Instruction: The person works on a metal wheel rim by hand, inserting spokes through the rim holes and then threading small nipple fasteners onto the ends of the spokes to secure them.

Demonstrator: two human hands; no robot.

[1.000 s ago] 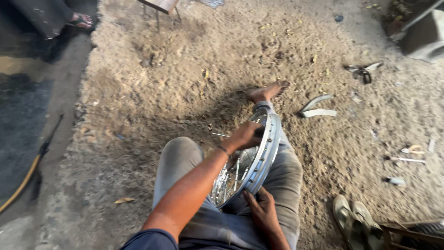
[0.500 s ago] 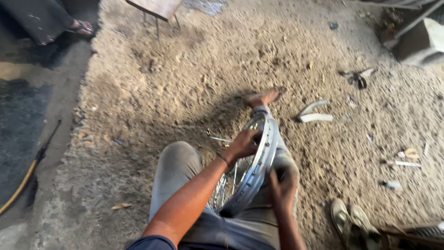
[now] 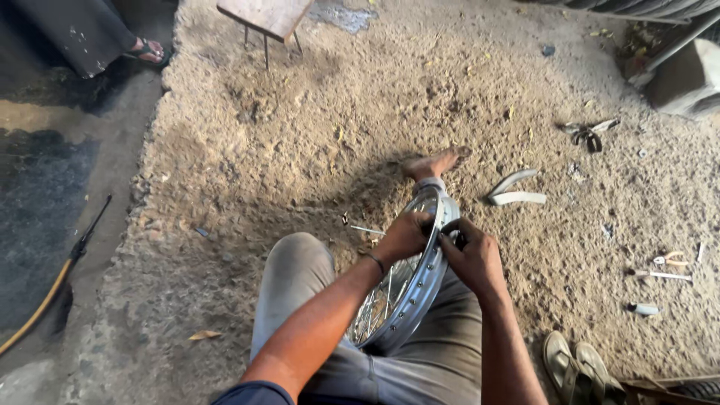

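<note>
Left hand (image 3: 405, 234) curled closed over the top arc of a spoked wheel rim (image 3: 420, 289), fingers wrapped around the far side, a thin dark band at the wrist. Right hand (image 3: 472, 259) closed on the same rim from the near side, fingers bent and pinched at the rim's edge; whether it holds something small there cannot be told. The two hands sit just beside each other, nearly touching.

Rim: bright polished metal, curved channel with a row of small round holes along its band, thin wire spokes (image 3: 379, 307) crossing inside. It stands on edge, tilted, between the person's legs, its lower arc resting on the lap of grey trousers (image 3: 300, 277). Beyond its top, one bare foot (image 3: 439, 163) stretched out on the ground.

Ground (image 3: 300, 135): coarse, pale, sandy dirt, lumpy and dry. To the right of the foot, two curved pale strips (image 3: 514, 191). Further right, pliers (image 3: 670, 260) and small pale tools lie scattered, well apart from the rim. Worn sandals (image 3: 577, 371) near the right forearm. At the top, the legs of a wooden stool (image 3: 266, 19); at far left, another person's sandalled foot (image 3: 146, 51) and a yellow hose (image 3: 37, 311) on darker, smoother floor.
</note>
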